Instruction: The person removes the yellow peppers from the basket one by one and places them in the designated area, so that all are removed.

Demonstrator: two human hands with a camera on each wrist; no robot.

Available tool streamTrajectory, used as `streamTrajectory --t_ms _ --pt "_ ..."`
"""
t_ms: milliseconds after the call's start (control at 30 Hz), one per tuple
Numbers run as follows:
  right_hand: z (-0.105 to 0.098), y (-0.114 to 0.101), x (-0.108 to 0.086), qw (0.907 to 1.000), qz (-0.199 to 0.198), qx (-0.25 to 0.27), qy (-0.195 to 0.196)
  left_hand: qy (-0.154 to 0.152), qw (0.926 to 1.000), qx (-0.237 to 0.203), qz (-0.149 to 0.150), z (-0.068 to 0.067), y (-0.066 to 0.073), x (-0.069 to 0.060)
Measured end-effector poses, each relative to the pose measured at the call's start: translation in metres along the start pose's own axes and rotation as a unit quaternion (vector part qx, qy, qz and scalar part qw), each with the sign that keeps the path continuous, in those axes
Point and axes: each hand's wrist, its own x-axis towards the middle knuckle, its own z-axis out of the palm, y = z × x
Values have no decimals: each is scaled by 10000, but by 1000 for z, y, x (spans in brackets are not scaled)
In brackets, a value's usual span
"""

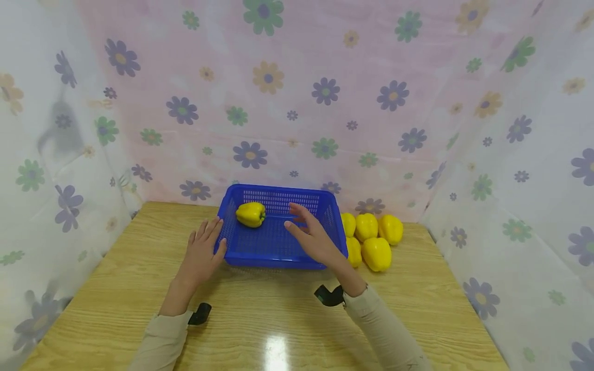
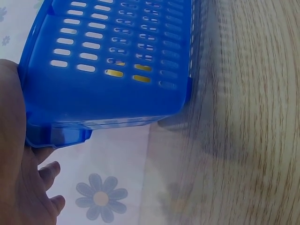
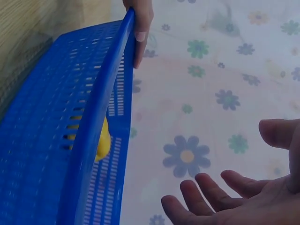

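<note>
A blue plastic basket (image 1: 278,262) with slotted walls stands on the table. One yellow bell pepper (image 1: 250,214) lies on its side within it, toward the left, its green stem facing right. My left hand (image 1: 202,252) holds the basket's front left corner, thumb at the front and fingers along the left rim; the left wrist view shows the outer fingers free of the wall. Above the basket's right half hovers my right hand (image 1: 315,239), fingers spread and palm holding nothing. In the right wrist view its fingers (image 3: 206,199) are loosely extended, apart from the rim.
Several yellow bell peppers (image 1: 377,254) sit close together on the wooden table (image 1: 260,314), just right of the basket. Flowered cloth (image 1: 297,118) hangs behind and on both sides. A black strap-like piece (image 1: 328,296) is at each wrist.
</note>
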Motion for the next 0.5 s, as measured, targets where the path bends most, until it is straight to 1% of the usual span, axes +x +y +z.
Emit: streamTrajectory --t_ms 100,267,500 --pt "8 -4 14 9998 -40 171 -69 -6 10000 -3 -10 1 -1 0" --pt "19 -7 39 9990 43 409 -163 -13 10000 -31 -6 1 -3 0" --pt "26 -9 73 9981 200 397 -436 30 9999 -146 -24 1 -1 0"
